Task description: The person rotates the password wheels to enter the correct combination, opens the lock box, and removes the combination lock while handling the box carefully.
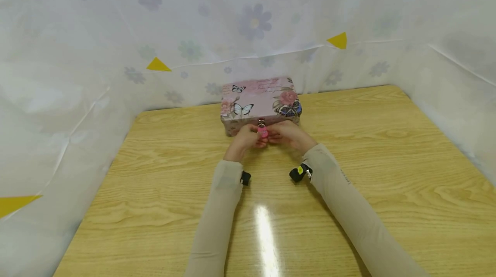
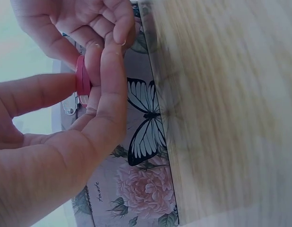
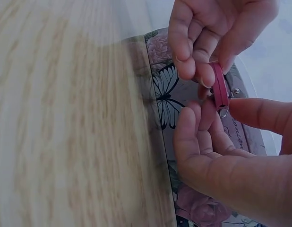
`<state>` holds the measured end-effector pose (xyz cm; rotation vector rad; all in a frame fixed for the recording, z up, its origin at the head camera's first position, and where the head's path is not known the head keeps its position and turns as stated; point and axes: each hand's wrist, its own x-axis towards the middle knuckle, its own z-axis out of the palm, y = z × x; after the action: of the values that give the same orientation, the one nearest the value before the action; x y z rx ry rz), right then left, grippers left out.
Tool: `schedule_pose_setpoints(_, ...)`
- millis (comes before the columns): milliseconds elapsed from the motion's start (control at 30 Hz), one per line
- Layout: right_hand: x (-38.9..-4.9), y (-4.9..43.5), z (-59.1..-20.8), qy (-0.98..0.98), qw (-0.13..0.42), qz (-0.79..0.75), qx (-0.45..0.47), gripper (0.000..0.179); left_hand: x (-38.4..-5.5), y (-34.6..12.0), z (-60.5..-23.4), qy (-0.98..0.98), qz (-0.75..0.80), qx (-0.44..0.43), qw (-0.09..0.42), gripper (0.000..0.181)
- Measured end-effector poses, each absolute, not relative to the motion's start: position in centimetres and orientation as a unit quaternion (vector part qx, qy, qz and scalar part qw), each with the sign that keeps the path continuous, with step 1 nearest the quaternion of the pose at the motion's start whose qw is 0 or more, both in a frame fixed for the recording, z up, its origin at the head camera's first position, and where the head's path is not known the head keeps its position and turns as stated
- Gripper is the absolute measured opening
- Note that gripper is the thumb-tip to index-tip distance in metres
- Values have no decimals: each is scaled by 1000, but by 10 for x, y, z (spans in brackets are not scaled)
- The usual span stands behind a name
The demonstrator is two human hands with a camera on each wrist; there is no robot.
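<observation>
A small pink padlock hangs by its metal shackle from the clasp at the front of a pink decorated box. My left hand pinches the padlock from the left between thumb and fingertips. From the other side my right hand pinches it too, thumb on one face and fingers behind. In the left wrist view the padlock is seen edge-on between the fingers. The right wrist view also gives the padlock's narrow edge, with the clasp mostly hidden. The box lid is down.
The box stands at the back of a wood-grain table, near a white flowered curtain. Yellow triangles mark the curtain. Black straps with small devices sit at both wrists, over beige sleeves.
</observation>
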<state>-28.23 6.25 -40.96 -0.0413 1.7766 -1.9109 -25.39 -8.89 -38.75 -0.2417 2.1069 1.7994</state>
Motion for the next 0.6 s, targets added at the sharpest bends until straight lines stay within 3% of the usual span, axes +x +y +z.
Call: schedule_pose_setpoints(600, -282, 64, -409, 654, 265, -707, -49, 28, -253, -89, -387, 750, 633, -74, 176, 29)
